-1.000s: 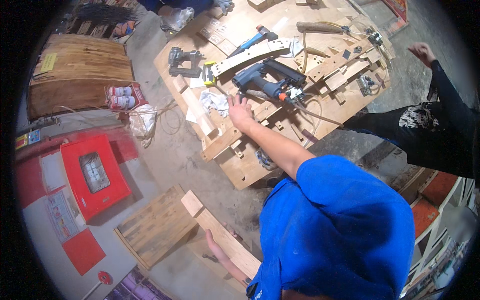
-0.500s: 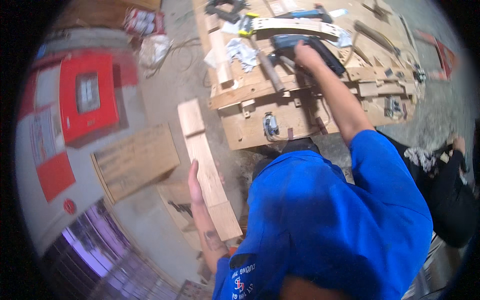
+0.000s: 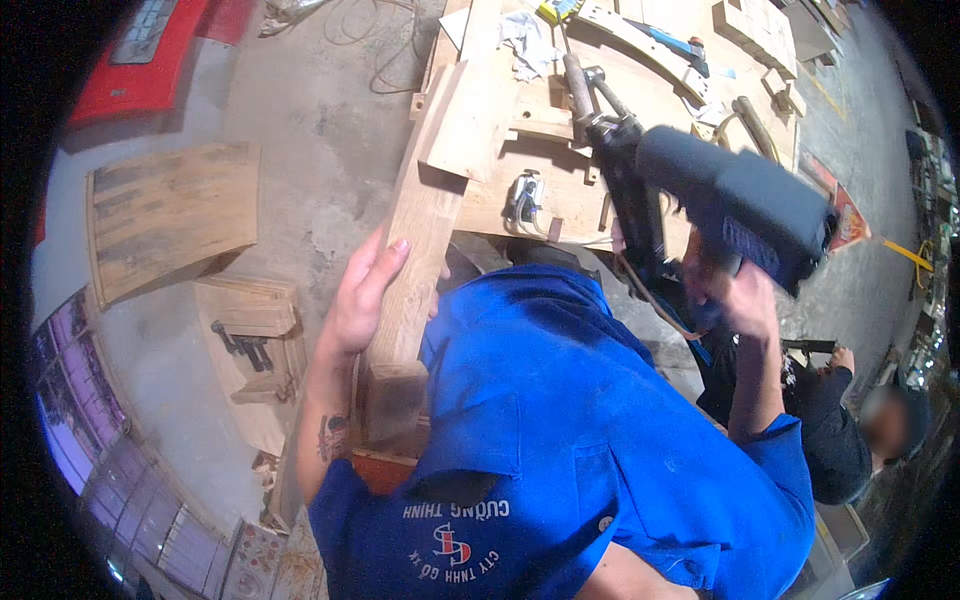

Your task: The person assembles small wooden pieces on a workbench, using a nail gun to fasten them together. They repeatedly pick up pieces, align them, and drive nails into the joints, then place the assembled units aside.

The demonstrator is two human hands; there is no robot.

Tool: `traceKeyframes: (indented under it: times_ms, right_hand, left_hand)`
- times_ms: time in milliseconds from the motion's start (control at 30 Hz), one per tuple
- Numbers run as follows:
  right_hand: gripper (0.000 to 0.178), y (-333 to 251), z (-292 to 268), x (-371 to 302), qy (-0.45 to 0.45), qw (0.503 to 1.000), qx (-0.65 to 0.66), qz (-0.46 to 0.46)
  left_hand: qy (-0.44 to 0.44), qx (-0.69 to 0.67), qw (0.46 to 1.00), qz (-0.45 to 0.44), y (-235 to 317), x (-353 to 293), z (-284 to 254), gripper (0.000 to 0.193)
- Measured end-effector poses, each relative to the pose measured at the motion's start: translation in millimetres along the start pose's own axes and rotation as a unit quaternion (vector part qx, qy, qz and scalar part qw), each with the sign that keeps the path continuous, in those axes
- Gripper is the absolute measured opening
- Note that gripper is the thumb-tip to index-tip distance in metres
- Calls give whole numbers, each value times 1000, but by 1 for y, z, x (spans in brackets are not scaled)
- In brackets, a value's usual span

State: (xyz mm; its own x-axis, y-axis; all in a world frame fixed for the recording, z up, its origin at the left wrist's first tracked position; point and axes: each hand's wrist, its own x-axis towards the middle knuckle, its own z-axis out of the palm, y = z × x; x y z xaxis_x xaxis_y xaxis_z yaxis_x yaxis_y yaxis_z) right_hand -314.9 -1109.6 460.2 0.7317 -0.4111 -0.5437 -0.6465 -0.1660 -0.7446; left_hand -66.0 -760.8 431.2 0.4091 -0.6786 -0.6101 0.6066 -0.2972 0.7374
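Note:
My left hand point(image 3: 362, 295) grips a long pale wooden piece point(image 3: 415, 245), thumb on one face and fingertips showing at the far side. Thicker blocks sit at both ends of the piece, and its far end reaches over the left edge of the wooden workbench point(image 3: 585, 212). In my right hand point(image 3: 745, 300) is a black nail gun point(image 3: 735, 195), held by its handle above the bench's right front edge. The nail gun's nose points toward the bench and is apart from the wooden piece. Part of the right hand's grip is dark and blurred.
On the bench lie a hammer point(image 3: 578, 85), a curved wooden strip point(image 3: 640, 50), a white cloth point(image 3: 528, 45) and wooden blocks point(image 3: 755, 35). A thin hose point(image 3: 645, 292) hangs near the nail gun. At right is a person in black point(image 3: 840, 440). A wooden panel point(image 3: 175, 215) stands left.
My right hand has lifted the nail gun off the bench and brought it toward me. My left hand has turned the wooden piece and moved its far end to the bench edge. The view has shifted.

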Motion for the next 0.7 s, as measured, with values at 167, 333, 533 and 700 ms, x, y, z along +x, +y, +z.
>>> traceKeyframes:
  times_ms: [167,333,533,700]
  right_hand:
    - [32,28,37,-33,-25,995,91,23]
    - [35,28,50,-45,-141,975,173,-3]
    - [20,5,66,-52,-132,987,87,33]
    - [17,1,78,-52,-101,988,115,-11]
  left_hand:
    - [-5,-38,999,-3,-12,-7,-11,42]
    - [-32,-24,999,22,-23,-17,-19,44]
    - [-16,72,996,56,-30,-29,-25,46]
    - [-2,72,996,47,-32,-34,-24,47]
